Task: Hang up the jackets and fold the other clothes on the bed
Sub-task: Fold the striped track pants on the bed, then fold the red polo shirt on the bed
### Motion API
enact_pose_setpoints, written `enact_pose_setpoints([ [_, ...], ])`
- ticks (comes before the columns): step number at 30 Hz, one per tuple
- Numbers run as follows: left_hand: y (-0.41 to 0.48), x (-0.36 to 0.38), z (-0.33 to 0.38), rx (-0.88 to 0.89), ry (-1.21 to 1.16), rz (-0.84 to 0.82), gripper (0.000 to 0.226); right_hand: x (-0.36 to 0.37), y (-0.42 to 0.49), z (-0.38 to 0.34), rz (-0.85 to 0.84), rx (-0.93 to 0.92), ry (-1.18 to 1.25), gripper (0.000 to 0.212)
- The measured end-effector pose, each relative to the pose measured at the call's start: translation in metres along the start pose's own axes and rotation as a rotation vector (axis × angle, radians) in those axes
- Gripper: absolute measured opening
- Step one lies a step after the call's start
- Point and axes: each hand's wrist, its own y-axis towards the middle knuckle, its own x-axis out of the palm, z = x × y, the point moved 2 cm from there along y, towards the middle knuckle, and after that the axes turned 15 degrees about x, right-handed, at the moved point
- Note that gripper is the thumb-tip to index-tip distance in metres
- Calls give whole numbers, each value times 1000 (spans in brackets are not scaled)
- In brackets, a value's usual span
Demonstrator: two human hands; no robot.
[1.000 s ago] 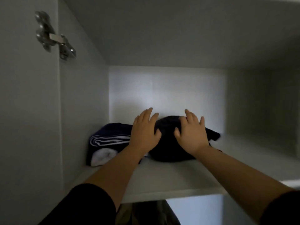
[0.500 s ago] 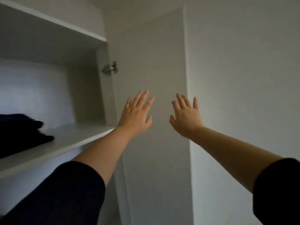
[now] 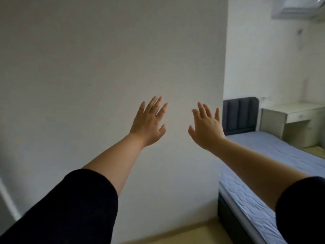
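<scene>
A pale, bare wall (image 3: pixel 88 67) fills most of the view, and its outer corner runs down right of centre. Past that corner, along the right side, stands the bed (image 3: pixel 281 155), a single mattress under a blue-grey quilted cover on a dark base. Its long side runs away from the camera towards the far wall. Two forearms reach up and forward from black sleeves (image 3: pixel 70 208) at the lower corners. A strip of yellowish floor (image 3: pixel 184 233) shows at the bottom edge. A light desk (image 3: pixel 295 113) stands beside the head of the bed, just right of the dark padded headboard (image 3: pixel 240 115). The left hand (image 3: pixel 149 124) and right hand (image 3: pixel 206 127) are raised side by side before the wall, backs to the camera, fingers straight and spread, holding nothing and apart from each other. At top right hangs a white casing (image 3: pixel 299 9), perhaps an air conditioner, though it is cut off by the frame.
</scene>
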Motion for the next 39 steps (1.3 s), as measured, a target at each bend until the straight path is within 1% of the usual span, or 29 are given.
enact_pose_setpoints([
  [3, 55, 41, 40, 68, -55, 5, 71, 28, 7, 66, -36, 81, -60, 60],
  [8, 137, 126, 104, 159, -201, 41, 72, 94, 18, 153, -112, 196, -143, 63],
  [11, 187, 188, 137, 231, -251, 35, 73, 142, 42, 196, -150, 224, -210, 64],
  [14, 241, 249, 155, 253, -335, 38, 72, 192, 81, 234, -164, 259, -251, 63],
  [19, 327, 338, 180, 294, -457, -52, 73, 266, 132, 297, -233, 359, -276, 61],
  [24, 401, 405, 217, 296, -603, -108, 73, 325, 154, 365, -322, 480, -297, 63],
  [28, 447, 463, 260, 322, -685, -183, 74, 376, 168, 414, -372, 558, -288, 63],
  [31, 477, 517, 296, 338, -730, -234, 75, 426, 175, 455, -391, 631, -234, 61],
  [35, 524, 590, 344, 365, -779, -328, 76, 509, 183, 517, -493, 725, -186, 60],
  [37, 548, 628, 372, 343, -830, -388, 76, 552, 183, 550, -558, 810, -155, 59],
  [39, 564, 667, 405, 255, -936, -453, 75, 594, 176, 583, -625, 874, -147, 58],
])
